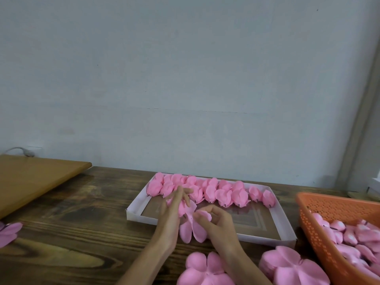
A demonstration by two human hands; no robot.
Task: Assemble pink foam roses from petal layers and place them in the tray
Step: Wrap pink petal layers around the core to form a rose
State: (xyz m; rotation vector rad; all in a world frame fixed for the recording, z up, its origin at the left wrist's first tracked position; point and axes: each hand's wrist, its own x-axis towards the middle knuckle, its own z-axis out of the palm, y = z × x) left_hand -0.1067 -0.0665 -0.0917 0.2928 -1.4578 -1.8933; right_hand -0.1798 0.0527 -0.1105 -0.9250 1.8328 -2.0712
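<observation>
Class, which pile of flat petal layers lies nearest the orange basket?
The near-right pile, right beside the basket; the other two lie farther left.

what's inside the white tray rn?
Pink roses crowd the tray's far side; near floor bare. The left hand, and the petal layer the right hand pinches, cover part of it.

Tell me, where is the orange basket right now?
In the head view, the orange basket sits far right on the table, beside the white tray and a pink petal stack.
</observation>
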